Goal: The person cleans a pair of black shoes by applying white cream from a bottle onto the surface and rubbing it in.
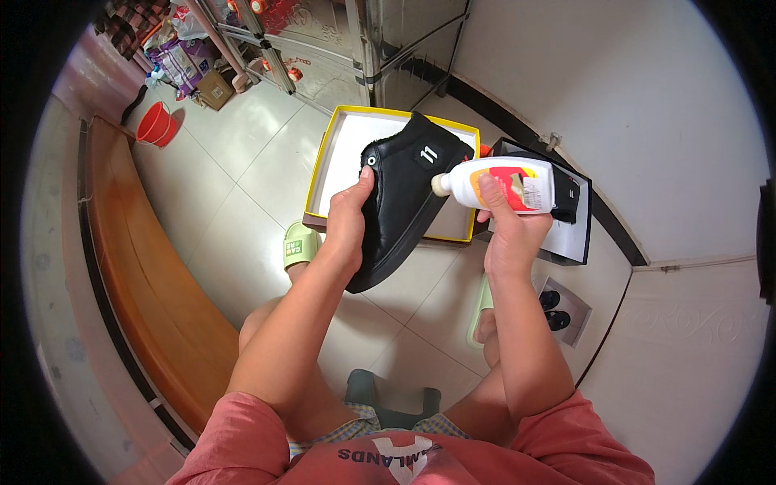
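Note:
In my left hand [347, 221] is a black leather ankle boot [406, 194], its toe pointing down towards me. My thumb presses near a metal eyelet at the boot's opening, and a white mark shows on its side. My right hand [514, 233] grips a white plastic bottle [467, 182] with a red and yellow label, held sideways. Its pale sponge-like tip points left at the boot's side; whether the two touch I cannot tell. Behind the boot lies a box lid [397, 114] with a yellow rim and white inside.
A black shoe box [576, 251] holding a black shoe [565, 197] stands at the right. Nearer me, a smaller open box [576, 318] contains small dark shoes. A red bucket [156, 124], a cardboard box [214, 90] and a wooden bench-like edge [130, 242] are on the left.

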`<state>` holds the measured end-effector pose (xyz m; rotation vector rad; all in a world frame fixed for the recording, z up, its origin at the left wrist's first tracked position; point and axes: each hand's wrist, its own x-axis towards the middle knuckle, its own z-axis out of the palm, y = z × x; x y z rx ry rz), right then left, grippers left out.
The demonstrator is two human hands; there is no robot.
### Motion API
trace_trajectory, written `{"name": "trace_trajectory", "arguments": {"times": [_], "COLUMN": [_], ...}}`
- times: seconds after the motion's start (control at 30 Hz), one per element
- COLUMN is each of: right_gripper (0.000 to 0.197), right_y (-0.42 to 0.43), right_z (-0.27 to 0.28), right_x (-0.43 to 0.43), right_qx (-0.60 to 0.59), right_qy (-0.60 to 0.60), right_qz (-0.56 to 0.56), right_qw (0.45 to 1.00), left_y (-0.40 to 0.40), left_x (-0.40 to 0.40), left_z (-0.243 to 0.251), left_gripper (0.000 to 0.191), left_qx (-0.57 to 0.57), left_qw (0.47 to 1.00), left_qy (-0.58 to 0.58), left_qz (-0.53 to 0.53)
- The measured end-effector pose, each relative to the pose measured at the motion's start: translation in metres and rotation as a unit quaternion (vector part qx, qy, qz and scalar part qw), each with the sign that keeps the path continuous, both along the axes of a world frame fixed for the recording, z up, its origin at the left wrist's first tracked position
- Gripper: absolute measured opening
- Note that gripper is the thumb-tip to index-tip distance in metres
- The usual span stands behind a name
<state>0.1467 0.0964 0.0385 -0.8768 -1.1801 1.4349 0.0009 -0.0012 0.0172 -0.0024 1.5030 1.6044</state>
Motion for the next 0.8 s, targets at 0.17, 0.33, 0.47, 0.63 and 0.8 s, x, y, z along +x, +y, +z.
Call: {"name": "trace_trajectory", "arguments": {"times": [0.17, 0.33, 0.47, 0.63, 0.8], "right_gripper": [0.037, 0.038, 0.032, 0.026, 0.025], "right_y": [0.002, 0.0, -0.004, -0.009, -0.012], "right_z": [0.004, -0.003, 0.001, 0.004, 0.005], "right_x": [0.0, 0.002, 0.002, 0.004, 0.006], "right_qx": [0.01, 0.003, 0.017, 0.051, 0.056], "right_qy": [0.044, 0.049, 0.037, -0.025, -0.04], "right_qz": [-0.024, 0.072, 0.076, 0.121, 0.115], "right_qw": [0.999, 0.996, 0.996, 0.991, 0.991], "left_y": [0.0, 0.0, 0.0, -0.001, 0.0], "left_x": [-0.001, 0.001, 0.0, -0.002, 0.001], "left_z": [-0.004, -0.003, -0.007, -0.008, 0.0], "left_gripper": [0.043, 0.044, 0.045, 0.046, 0.047], "left_qx": [0.01, 0.011, 0.017, 0.021, 0.013], "left_qw": [1.0, 1.0, 1.0, 1.0, 1.0], "left_qy": [0.001, 0.003, -0.002, 0.005, -0.005], "left_qz": [-0.007, -0.006, -0.012, -0.008, 0.006]}}
